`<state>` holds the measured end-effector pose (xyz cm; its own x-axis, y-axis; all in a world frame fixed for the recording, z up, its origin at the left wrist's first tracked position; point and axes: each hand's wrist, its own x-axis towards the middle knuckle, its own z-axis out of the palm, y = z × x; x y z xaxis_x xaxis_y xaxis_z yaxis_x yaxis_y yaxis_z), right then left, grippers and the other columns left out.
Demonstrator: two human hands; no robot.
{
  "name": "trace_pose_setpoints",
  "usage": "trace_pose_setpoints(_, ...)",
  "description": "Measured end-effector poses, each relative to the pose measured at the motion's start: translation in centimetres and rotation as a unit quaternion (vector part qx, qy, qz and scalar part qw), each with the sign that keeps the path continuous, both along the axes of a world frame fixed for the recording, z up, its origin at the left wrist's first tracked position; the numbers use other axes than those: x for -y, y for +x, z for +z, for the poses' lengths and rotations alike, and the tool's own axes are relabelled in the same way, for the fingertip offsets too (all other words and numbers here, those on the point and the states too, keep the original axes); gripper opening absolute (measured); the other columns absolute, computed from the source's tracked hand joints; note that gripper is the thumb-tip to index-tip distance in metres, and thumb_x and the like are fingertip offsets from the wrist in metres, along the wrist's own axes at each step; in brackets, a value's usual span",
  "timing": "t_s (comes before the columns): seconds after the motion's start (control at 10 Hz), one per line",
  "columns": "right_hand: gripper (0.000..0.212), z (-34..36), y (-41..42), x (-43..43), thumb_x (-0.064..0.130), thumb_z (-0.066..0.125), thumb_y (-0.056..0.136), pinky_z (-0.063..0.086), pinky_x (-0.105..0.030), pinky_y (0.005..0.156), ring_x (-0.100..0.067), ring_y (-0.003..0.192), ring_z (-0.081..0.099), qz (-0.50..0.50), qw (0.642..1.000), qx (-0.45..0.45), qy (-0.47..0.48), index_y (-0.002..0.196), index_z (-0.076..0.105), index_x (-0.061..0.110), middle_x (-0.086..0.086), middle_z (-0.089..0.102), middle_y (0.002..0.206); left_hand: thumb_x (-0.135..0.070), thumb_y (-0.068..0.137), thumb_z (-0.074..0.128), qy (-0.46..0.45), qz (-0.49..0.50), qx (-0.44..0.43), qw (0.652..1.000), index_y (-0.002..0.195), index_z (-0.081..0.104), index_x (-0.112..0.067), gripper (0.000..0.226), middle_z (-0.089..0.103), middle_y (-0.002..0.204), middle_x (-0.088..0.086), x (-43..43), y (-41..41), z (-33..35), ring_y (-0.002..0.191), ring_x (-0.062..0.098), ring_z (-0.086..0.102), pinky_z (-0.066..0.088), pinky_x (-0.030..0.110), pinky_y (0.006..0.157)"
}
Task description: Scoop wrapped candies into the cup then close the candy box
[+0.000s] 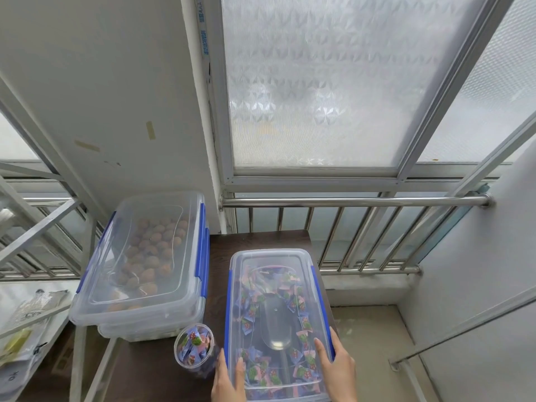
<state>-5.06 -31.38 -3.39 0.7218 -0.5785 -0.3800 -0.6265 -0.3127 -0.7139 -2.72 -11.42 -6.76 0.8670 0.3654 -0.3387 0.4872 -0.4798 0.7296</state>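
Observation:
The clear candy box [236, 288] with blue side latches stands on the dark table, its clear lid [275, 258] lying on top. Through the lid I see several wrapped candies [304, 322] and a clear scoop [275, 326] lying inside. A clear cup [195, 348] holding wrapped candies stands just left of the box. My left hand [229, 381] presses on the lid's near left edge. My right hand [336, 369] rests on the near right edge, by the blue latch [332, 340].
A second, larger clear box [145, 265] with brown round pieces sits closed at the table's back left, partly on a metal rack. A steel railing [353, 202] and window stand behind. The dark table [220, 248] ends close to the box's right side.

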Motion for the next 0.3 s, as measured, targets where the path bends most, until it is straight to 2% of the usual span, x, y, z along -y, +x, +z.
trace_pose_setpoints(0.1, 0.065, 0.0, 0.1, 0.5, 0.050, 0.049, 0.092, 0.048, -0.035, 0.101, -0.021, 0.114, 0.059, 0.061, 0.996, -0.040, -0.052, 0.148, 0.029, 0.024, 0.001, 0.062, 0.130, -0.034, 0.089, 0.064, 0.026, -0.060, -0.043, 0.997, 0.141, 0.045, -0.011, 0.060, 0.057, 0.139, 0.014, -1.1, 0.6, 0.9, 0.118, 0.032, 0.061, 0.050, 0.037, 0.094)
trace_pose_setpoints(0.2, 0.065, 0.7, 0.4, 1.6, 0.052, 0.042, 0.094, 0.049, -0.032, 0.097, -0.018, 0.115, 0.059, 0.139, 0.979, -0.099, -0.108, 0.149, 0.024, 0.023, 0.004, 0.059, 0.134, -0.045, 0.095, 0.049, 0.078, -0.196, -0.109, 0.972, 0.149, 0.026, -0.019, 0.065, 0.038, 0.155, 0.003, -3.3, 2.1, 1.5, 0.135, 0.019, 0.046, 0.040, 0.028, 0.105)
trace_pose_setpoints(0.3, 0.048, 2.2, 0.9, 3.5, 0.049, 0.046, 0.092, 0.053, -0.029, 0.086, -0.012, 0.105, 0.062, 0.215, 0.955, -0.124, -0.163, 0.137, 0.043, 0.030, 0.009, 0.065, 0.123, -0.040, 0.097, 0.048, 0.048, -0.284, -0.151, 0.946, 0.149, 0.028, -0.023, 0.058, 0.033, 0.157, -0.001, -5.9, 3.8, 3.9, 0.140, 0.014, 0.038, 0.031, 0.027, 0.115)
